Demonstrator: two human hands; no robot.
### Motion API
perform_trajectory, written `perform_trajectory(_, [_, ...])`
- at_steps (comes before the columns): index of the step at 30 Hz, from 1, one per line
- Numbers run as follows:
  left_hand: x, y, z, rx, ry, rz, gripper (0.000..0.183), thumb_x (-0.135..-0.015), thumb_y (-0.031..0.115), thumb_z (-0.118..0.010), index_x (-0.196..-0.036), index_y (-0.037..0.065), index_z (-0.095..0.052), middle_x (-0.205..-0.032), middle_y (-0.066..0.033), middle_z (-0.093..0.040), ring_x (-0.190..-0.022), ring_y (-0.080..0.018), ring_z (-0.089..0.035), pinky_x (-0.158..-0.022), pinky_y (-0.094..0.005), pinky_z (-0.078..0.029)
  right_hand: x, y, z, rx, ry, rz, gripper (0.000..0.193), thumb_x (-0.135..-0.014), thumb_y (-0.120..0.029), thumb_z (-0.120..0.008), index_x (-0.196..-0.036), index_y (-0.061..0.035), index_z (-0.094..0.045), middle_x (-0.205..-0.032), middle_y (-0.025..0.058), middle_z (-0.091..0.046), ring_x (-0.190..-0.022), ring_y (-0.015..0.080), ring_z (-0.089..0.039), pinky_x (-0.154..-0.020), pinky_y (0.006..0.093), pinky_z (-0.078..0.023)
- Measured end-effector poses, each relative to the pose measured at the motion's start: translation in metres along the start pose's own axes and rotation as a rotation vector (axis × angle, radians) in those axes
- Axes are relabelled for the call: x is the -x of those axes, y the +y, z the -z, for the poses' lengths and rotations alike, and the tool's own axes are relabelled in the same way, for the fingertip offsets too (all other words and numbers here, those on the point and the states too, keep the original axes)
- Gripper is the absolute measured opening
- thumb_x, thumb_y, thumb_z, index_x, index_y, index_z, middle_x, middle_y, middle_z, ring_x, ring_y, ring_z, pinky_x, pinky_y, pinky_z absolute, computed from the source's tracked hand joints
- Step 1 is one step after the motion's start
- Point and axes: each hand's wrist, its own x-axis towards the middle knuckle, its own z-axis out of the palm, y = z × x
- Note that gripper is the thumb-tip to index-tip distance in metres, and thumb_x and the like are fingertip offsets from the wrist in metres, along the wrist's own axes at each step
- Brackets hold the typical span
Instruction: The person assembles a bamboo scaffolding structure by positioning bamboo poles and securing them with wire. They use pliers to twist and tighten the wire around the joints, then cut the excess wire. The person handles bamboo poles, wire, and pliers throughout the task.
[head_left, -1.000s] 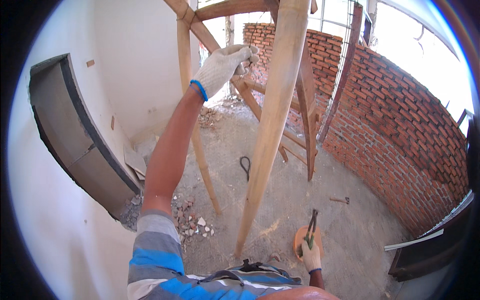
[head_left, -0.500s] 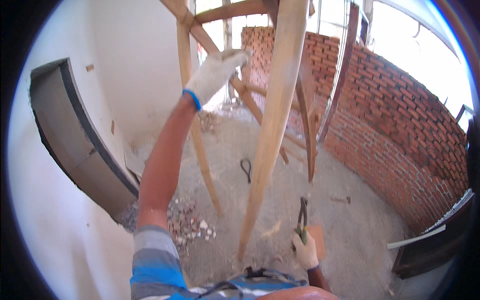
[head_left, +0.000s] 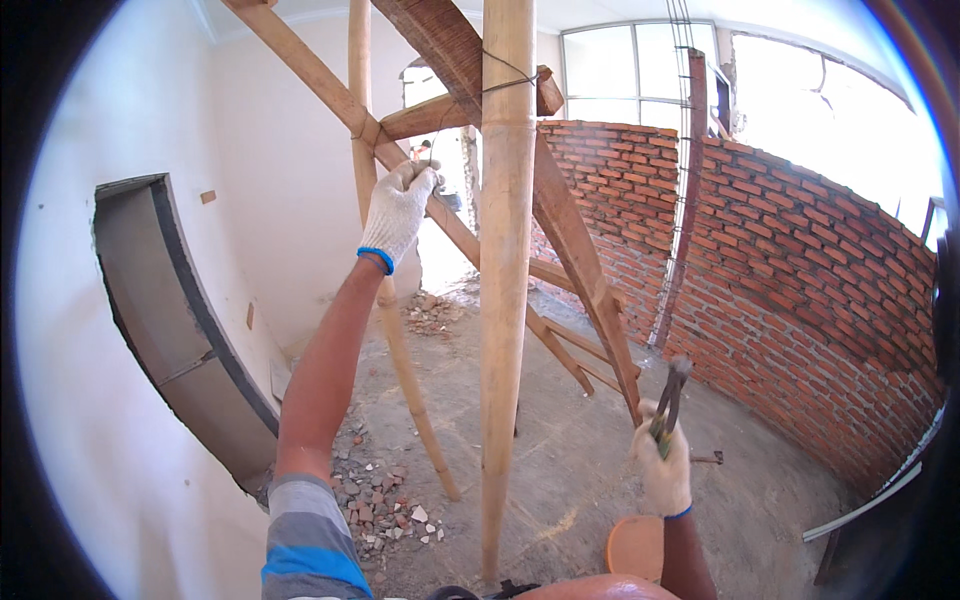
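Note:
My left hand (head_left: 398, 212), in a white knit glove with a blue cuff, is raised by the bamboo-and-timber frame, its fingers pinched on a thin dark wire (head_left: 435, 138). In front of me stands a thick bamboo pole (head_left: 508, 260). Tie wire (head_left: 508, 84) wraps around its upper part, near a sloping dark timber beam (head_left: 575, 225). Lower right, my right hand (head_left: 664, 475), gloved too, is closed around the green handles of pincers (head_left: 672, 397), jaws pointing up and apart from the frame.
A thinner bamboo pole (head_left: 405, 360) stands to the left. Broken rubble (head_left: 385, 505) lies on the concrete floor. A hammer (head_left: 709, 458) and a round orange object (head_left: 634, 547) are near my right arm. A red brick wall (head_left: 790, 280) rises on the right; a recessed opening (head_left: 180, 330) is left.
My right hand has come up and to the right with the pincers. My left hand stays raised, now lower in the picture. The view has tilted upward, showing more of the frame's top.

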Motion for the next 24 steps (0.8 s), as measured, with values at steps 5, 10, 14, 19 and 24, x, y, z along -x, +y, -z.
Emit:
perform_trajectory(5, [-0.008,0.023,0.009,-0.073,0.054,-0.03,0.031,-0.107,0.02,-0.065,-0.129,0.0,-0.073,-0.107,-0.0019,-0.076,-0.092,-0.0059,-0.066,-0.077,-0.0223,-0.051,-0.076,-0.017,0.017,0.037,-0.062,0.112,0.02,-0.105,-0.008,-0.062,-0.124,-0.0027,-0.065,-0.092,-0.004,-0.059,-0.081,0.0056,-0.057,-0.074,0.0262,-0.049])
perform_trajectory(10, [-0.004,0.034,0.015,-0.119,0.05,0.021,0.032,-0.108,0.018,-0.064,-0.134,0.001,-0.072,-0.108,-0.0027,-0.077,-0.094,-0.0073,-0.067,-0.085,-0.0229,-0.054,-0.13,-0.041,0.018,0.042,-0.159,0.19,0.015,-0.107,-0.012,-0.064,-0.119,-0.0023,-0.067,-0.095,-0.0006,-0.065,-0.083,0.0076,-0.061,-0.074,0.0283,-0.052])
perform_trajectory(14, [0.001,0.032,0.016,-0.085,-0.001,0.134,0.033,-0.108,0.015,-0.063,-0.137,0.0,-0.07,-0.112,-0.0046,-0.077,-0.1,-0.0087,-0.068,-0.092,-0.0236,-0.054,-0.17,-0.076,0.007,0.05,-0.155,0.393,0.018,-0.105,-0.012,-0.067,-0.12,-0.0016,-0.069,-0.095,0.0003,-0.066,-0.081,0.0067,-0.061,-0.073,0.028,-0.052])
perform_trajectory(19, [0.009,0.038,0.019,-0.103,0.061,0.084,0.029,-0.106,0.016,-0.064,-0.13,0.002,-0.073,-0.102,-0.001,-0.076,-0.078,-0.0035,-0.06,-0.065,-0.022,-0.048,-0.223,-0.168,-0.027,0.247,-0.085,0.84,0.023,-0.103,-0.015,-0.072,-0.123,-0.0028,-0.07,-0.088,0.0045,-0.069,-0.076,0.01,-0.062,-0.069,0.0317,-0.052])
perform_trajectory(24, [0.022,0.038,0.017,-0.161,0.07,0.063,0.032,-0.106,0.017,-0.064,-0.132,0.0,-0.072,-0.101,-0.0019,-0.077,-0.079,-0.005,-0.062,-0.067,-0.0226,-0.051,-0.253,-0.246,-0.079,0.404,-0.069,1.059,0.038,-0.102,-0.036,-0.073,-0.115,-0.001,-0.072,-0.089,0.0161,-0.075,-0.081,0.024,-0.074,-0.073,0.0387,-0.057])
